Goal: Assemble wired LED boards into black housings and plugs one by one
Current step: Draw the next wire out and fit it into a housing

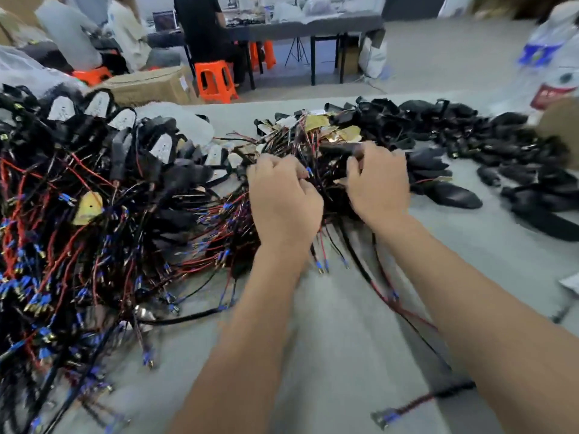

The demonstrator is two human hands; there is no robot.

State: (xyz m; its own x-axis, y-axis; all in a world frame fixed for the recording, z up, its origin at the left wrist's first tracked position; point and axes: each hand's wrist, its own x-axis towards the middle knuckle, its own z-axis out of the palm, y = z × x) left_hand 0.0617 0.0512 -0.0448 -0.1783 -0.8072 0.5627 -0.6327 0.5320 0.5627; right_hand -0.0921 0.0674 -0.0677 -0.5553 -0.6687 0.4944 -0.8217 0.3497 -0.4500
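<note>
Near edge: grey matte counter [338, 355], one loose red/black lead with a blue crimp end [407, 408] lying between the forearms' lower reach and the right arm. Left of it, a big tangle of red and black wires [94, 245], thin and glossy, many tipped with blue sleeves and brass terminals. Left hand [283, 198] is curled knuckles-up, fingers closed into a bundle of wires at the pile's middle. Right hand [377, 186] is curled too, fingers gripping a black housing [341, 150], long and dark; exact grip is blurred. Hands sit just apart, wires between them. Behind them, gold-toned LED boards [347, 133], flat and shiny, mixed with wire. Right: heap of empty black housings [470, 145], smooth tapered shells. Left rear: assembled housings with white shield-shaped faces [61, 109]. Far: cardboard box [147, 86], orange plastic stool [214, 81], people seated at a dark table [282, 29].
</note>
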